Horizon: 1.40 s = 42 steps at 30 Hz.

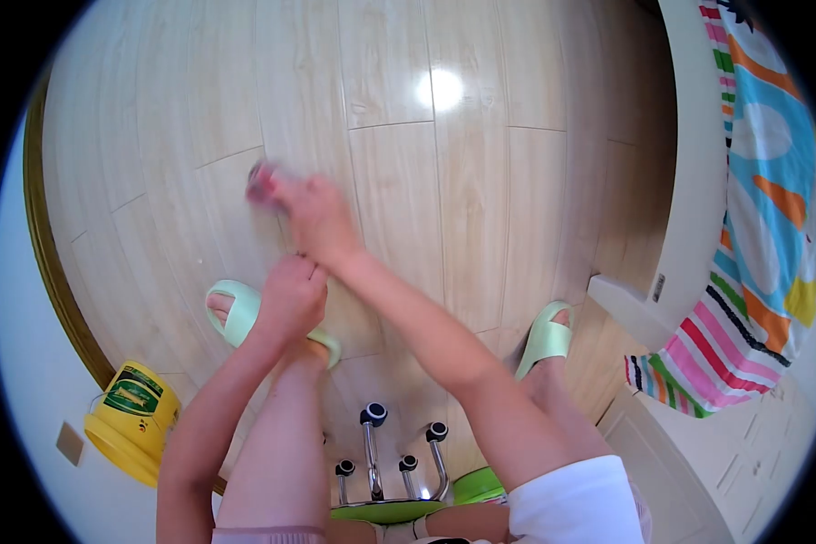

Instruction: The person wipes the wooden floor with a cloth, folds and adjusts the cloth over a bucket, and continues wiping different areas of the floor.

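A yellow bucket [129, 433] is standing at lower left, contents not showing. A small reddish object [260, 183] is showing over the floor [394, 208], blur hiding its long axis. The left hand [292, 297] is resting curled against or just beside the other wrist; can't tell if it's holding anything. The right hand [322, 218] is nearer: its fingers are gripping the object, which is lying up-left of them. Farther right, a green container [477, 487] is sitting low, contents unclear.
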Motion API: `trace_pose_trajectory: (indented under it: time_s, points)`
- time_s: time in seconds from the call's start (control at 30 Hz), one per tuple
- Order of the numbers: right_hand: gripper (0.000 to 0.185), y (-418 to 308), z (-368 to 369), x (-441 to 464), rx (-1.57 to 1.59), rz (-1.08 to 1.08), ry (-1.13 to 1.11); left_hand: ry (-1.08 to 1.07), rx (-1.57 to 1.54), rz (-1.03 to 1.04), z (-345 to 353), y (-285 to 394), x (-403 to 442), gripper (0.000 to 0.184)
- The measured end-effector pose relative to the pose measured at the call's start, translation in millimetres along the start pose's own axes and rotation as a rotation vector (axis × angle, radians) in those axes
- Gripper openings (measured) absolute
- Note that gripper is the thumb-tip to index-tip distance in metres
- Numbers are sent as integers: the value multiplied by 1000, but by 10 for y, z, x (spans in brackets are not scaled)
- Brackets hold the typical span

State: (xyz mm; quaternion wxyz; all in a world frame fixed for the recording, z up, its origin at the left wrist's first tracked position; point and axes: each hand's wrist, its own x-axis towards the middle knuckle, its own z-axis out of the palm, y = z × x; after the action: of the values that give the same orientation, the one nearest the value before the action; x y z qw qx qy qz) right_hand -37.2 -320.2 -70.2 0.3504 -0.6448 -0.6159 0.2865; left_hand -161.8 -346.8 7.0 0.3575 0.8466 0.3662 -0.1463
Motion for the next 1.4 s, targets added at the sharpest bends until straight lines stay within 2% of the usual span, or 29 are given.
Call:
trace_pose_trajectory:
  time_s: [0.03, 0.13, 0.17, 0.2, 0.3, 0.4, 0.5, 0.6, 0.67, 0.7, 0.8, 0.87, 0.97, 1.13, 1.27, 1.4]
  points:
    - [34, -116, 98, -90, 81, -15, -73, 53, -5, 73, 43, -64, -54, 29]
    - [36, -47, -76, -180, 195, -37, 189, 239, -36, 229, 179, -255, -258, 27]
    - [36, 88, -323, -193, 3, 31, 206, 320, -57, 242, 166, -287, -316, 28]
    - [35, 297, -590, -143, -57, 44, 297, 401, -81, 252, 153, -308, -382, 29]
    - [23, 872, -1474, 53, -271, 214, 677, 495, -124, 206, 6, -419, -461, 28]
    - [21, 1432, -2040, -38, -568, 481, 798, 514, -97, 67, -168, -480, -504, 27]
    - [23, 1557, -1952, -125, -556, 500, 711, 605, -131, 37, -296, -635, -511, 27]
    - [28, 1169, -1319, -66, -484, 423, 594, 651, -154, -26, -462, -716, -572, 27]
    - [35, 605, -715, -112, -432, 215, 519, 673, -169, -71, -493, -737, -660, 26]
    - [37, 355, -426, -213, -351, 302, 362, 669, -188, -89, -490, -743, -697, 26]
    - [48, -365, 239, -604, -139, 159, 131, 663, -184, -22, -372, -689, -773, 25]
    - [34, -555, 478, -824, 26, 109, 108, 626, -203, 51, -237, -590, -790, 25]
    - [32, -633, 336, -1094, 151, 202, 297, 506, -250, 151, 39, -392, -841, 25]
    - [23, -191, -547, -2131, -67, 687, 774, 367, -193, 291, 276, -173, -951, 25]
    - [29, 192, -1169, -3003, -144, 852, 1111, 366, -132, 327, 337, 54, -1013, 27]
    - [28, 541, -1111, -3300, -393, 923, 1062, 390, -136, 314, 401, 60, -1049, 26]
